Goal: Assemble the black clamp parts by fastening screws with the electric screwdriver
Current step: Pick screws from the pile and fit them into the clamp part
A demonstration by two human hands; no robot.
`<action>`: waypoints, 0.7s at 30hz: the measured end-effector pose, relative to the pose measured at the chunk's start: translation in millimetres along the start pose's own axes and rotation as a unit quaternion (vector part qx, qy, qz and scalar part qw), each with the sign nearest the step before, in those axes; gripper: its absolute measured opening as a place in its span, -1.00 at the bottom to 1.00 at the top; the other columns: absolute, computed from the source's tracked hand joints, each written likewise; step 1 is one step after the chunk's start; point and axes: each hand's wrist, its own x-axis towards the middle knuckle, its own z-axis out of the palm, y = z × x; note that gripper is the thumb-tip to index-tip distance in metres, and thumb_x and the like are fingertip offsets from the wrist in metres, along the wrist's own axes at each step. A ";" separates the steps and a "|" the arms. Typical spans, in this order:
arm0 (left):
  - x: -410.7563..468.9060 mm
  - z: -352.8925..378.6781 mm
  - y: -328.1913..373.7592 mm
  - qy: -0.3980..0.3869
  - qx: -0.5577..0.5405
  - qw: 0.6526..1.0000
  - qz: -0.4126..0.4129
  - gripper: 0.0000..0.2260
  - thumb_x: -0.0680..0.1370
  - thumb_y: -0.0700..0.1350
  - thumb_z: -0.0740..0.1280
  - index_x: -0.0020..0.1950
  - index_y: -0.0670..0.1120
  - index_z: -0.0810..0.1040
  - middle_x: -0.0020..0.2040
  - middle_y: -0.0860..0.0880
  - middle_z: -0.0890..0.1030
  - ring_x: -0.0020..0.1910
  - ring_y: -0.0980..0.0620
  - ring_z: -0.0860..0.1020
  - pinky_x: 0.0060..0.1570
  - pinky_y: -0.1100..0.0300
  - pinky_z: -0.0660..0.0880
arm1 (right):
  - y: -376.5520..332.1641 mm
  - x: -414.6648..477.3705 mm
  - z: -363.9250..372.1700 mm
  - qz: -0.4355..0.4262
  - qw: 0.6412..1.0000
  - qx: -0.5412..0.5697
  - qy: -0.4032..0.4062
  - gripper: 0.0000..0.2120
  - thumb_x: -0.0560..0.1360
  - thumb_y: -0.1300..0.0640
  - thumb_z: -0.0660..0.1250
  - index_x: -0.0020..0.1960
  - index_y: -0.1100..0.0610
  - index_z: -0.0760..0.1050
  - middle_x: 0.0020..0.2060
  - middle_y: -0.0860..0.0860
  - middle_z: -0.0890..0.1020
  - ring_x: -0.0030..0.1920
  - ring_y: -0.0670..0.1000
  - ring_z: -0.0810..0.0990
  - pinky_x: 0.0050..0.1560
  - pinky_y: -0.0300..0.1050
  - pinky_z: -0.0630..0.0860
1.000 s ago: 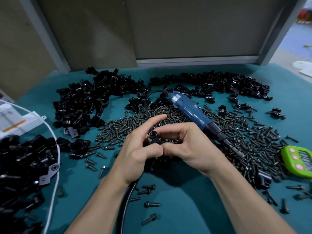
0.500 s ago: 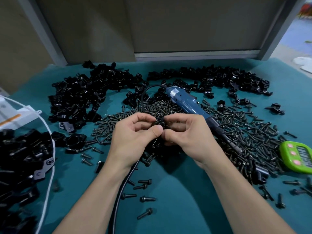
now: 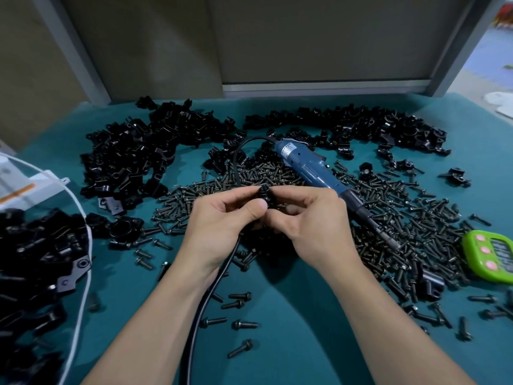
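Note:
Both hands meet above the middle of the teal table (image 3: 291, 315). My left hand (image 3: 222, 218) and my right hand (image 3: 311, 218) pinch a small black clamp part (image 3: 265, 194) between their fingertips; most of it is hidden by the fingers. The blue electric screwdriver (image 3: 313, 170) lies on the screw pile (image 3: 402, 218) just behind my right hand, tip pointing right and toward me. Its black cable (image 3: 211, 295) runs under my left wrist toward the near edge. Loose black clamp parts (image 3: 138, 154) are heaped at the back left, with more (image 3: 361, 123) at the back right.
A clear bag (image 3: 36, 268) full of black clamps sits at the left edge. A green timer (image 3: 491, 254) lies at the right edge. Single screws (image 3: 244, 325) are scattered near the front. A grey partition wall (image 3: 305, 37) stands behind the table.
The left forefinger, stretched out a second ago, has curled in. Both hands have lifted slightly away from me with the clamp part, fingertips now closed around it.

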 end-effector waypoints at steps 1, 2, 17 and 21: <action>0.6 0.1 -0.6 0.003 -0.002 1.000 -0.002 -0.81 0.39 -0.13 0.55 -0.02 0.06 0.74 -0.10 -0.01 0.78 -0.11 0.12 0.74 -0.15 0.35 0.60 | -0.7 -0.3 -0.7 0.004 1.000 0.004 -0.013 -0.71 0.30 -0.01 0.69 -0.05 -0.25 0.71 -0.21 -0.22 0.74 -0.18 -0.19 0.71 -0.10 -0.22 0.67; 0.8 0.1 -1.3 0.006 -0.004 1.000 -0.001 -0.84 0.44 -0.17 0.54 -0.02 0.04 0.75 -0.10 -0.02 0.78 -0.11 0.11 0.74 -0.16 0.34 0.60 | -1.9 -0.7 -1.4 0.000 1.000 0.000 -0.029 -0.68 0.32 0.05 0.69 0.01 -0.20 0.73 -0.22 -0.19 0.75 -0.19 -0.16 0.73 -0.06 -0.14 0.70; -0.1 2.0 -1.7 -0.006 -0.038 0.999 -0.012 -0.80 0.44 -0.12 0.50 0.05 -0.02 0.70 -0.12 -0.03 0.77 -0.18 0.11 0.71 -0.24 0.28 0.61 | 1.1 4.6 -6.9 -0.037 0.992 0.119 -0.022 -0.75 0.34 0.23 0.63 -0.04 -0.02 0.76 -0.19 -0.01 0.78 -0.15 0.00 0.77 -0.09 -0.20 0.65; 1.7 1.2 -6.6 0.015 -0.018 1.000 0.010 -0.70 0.46 -0.15 0.51 0.19 -0.15 0.71 -0.09 -0.04 0.77 -0.20 0.09 0.66 -0.25 0.28 0.58 | -0.7 4.0 -4.7 -0.047 0.993 0.105 -0.024 -0.74 0.34 0.29 0.64 -0.09 -0.01 0.76 -0.17 -0.03 0.78 -0.12 -0.01 0.77 -0.05 -0.18 0.66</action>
